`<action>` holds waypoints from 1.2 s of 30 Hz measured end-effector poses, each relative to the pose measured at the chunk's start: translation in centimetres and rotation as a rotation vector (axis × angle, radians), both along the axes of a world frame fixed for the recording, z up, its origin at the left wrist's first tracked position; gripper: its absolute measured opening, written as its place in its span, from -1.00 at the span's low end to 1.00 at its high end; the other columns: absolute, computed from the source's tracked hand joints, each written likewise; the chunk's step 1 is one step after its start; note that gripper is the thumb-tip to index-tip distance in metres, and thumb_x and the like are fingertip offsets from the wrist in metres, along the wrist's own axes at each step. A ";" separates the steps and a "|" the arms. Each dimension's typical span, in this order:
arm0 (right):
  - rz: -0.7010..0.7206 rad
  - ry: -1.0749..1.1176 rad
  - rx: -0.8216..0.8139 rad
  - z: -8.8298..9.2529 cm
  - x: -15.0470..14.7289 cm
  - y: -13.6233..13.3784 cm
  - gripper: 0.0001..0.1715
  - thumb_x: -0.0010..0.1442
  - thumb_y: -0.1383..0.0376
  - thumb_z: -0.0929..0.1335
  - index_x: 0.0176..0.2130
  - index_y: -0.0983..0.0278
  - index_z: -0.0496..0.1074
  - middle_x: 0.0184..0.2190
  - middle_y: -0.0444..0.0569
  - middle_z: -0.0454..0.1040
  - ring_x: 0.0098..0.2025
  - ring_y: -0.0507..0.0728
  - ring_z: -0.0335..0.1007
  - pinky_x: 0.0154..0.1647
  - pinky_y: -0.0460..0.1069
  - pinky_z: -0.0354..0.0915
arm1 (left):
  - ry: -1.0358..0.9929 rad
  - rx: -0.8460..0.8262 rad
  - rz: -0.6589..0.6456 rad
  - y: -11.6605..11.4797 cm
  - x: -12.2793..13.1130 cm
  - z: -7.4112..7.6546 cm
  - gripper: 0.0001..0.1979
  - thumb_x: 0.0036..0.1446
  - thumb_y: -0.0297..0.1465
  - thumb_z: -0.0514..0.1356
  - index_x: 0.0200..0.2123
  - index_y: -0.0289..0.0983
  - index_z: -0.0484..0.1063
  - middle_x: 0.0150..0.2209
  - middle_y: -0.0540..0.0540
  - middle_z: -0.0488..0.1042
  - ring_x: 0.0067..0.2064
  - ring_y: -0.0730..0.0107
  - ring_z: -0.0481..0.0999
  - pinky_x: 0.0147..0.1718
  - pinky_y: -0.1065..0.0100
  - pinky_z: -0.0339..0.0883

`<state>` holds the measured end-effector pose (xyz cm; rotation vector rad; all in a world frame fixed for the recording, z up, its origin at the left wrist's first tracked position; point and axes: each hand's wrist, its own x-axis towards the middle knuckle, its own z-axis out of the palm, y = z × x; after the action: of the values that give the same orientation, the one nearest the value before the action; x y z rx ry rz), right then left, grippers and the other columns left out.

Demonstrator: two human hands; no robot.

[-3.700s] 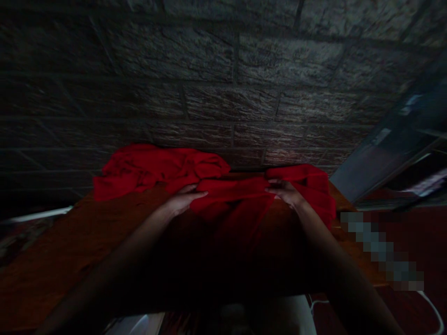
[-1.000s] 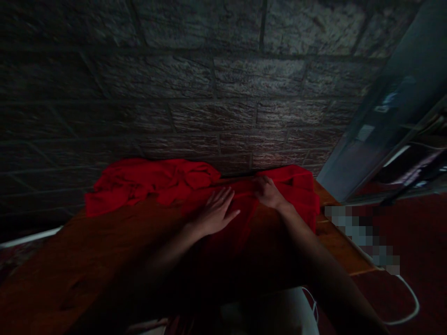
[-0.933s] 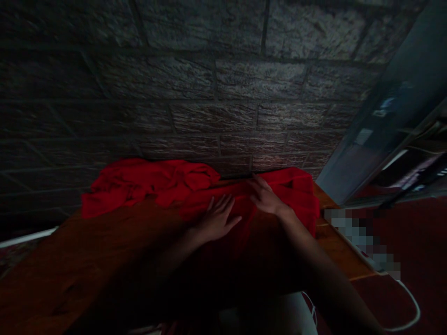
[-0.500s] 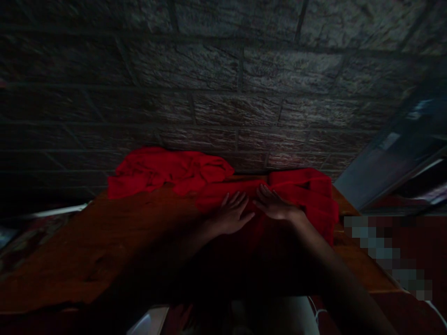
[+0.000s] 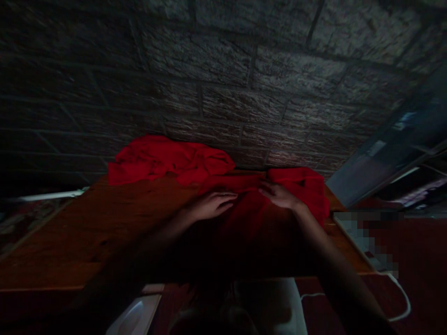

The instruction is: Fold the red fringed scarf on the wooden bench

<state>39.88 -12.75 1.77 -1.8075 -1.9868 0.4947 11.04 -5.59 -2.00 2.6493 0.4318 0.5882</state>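
Note:
A red cloth (image 5: 244,204) lies spread on the wooden table in front of me, its near part dark in shadow. My left hand (image 5: 212,204) is at its left side, fingers stretched out towards the right, holding nothing. Over the right part of the cloth is my right hand (image 5: 279,194), palm down with the fingers extended. A crumpled heap of red fabric (image 5: 167,158) sits at the back left against the wall. Beside my right hand lies a folded red fabric piece (image 5: 303,186).
The wooden table (image 5: 70,232) stands against a stone block wall (image 5: 216,102). Past its right edge is a grey-blue panel (image 5: 380,144). A white cable (image 5: 407,302) hangs at the lower right. Below the front edge is a pale object (image 5: 134,311).
My left hand has moved left, from lying flat on the cloth to its left side. The right hand stays near the same spot. The view has shifted slightly.

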 end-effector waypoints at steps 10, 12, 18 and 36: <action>-0.269 0.469 -0.230 -2.0 -8.1 -16.5 -0.49 0.27 -0.09 0.30 -0.33 0.27 0.53 -0.49 -0.06 0.54 -0.50 0.07 0.48 -0.56 -0.13 0.28 | -0.055 0.158 -0.063 -1.2 1.0 -0.4 -0.59 0.37 -0.39 0.00 0.22 -0.28 0.35 0.21 -0.20 0.41 0.20 0.23 0.41 0.21 0.18 0.26; -0.315 0.503 -0.156 -3.3 -9.2 -17.1 -0.55 0.25 -0.05 0.33 -0.31 0.27 0.53 -0.48 -0.06 0.55 -0.49 0.07 0.49 -0.53 -0.12 0.31 | -0.083 0.152 -0.038 -1.2 1.0 -0.6 -0.61 0.36 -0.40 0.00 0.18 -0.28 0.39 0.15 -0.19 0.47 0.16 0.24 0.45 0.18 0.20 0.28; -0.336 0.658 -0.047 -4.3 -11.7 -15.1 -0.67 0.21 0.05 0.39 -0.23 0.26 0.53 -0.47 -0.08 0.56 -0.51 0.05 0.47 -0.54 -0.14 0.31 | -0.074 0.101 0.056 -2.6 0.0 2.4 -0.75 0.32 -0.28 0.11 -0.14 -0.25 0.55 -0.17 -0.10 0.57 -0.14 0.32 0.56 -0.08 0.32 0.37; -0.228 0.538 0.144 -5.6 -11.8 -15.7 -0.80 0.25 0.18 0.38 -0.13 0.14 0.57 -0.23 -0.15 0.62 -0.27 0.09 0.56 -0.18 -0.06 0.44 | 0.072 0.224 0.555 -18.2 -3.9 -0.2 -0.75 0.30 -0.30 0.12 -0.08 -0.26 0.53 -0.11 -0.15 0.58 -0.15 0.14 0.57 -0.20 0.17 0.44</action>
<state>28.10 -28.47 -3.78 -1.5762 -1.4004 0.6619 7.19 -23.76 -2.20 2.7606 1.2085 0.7372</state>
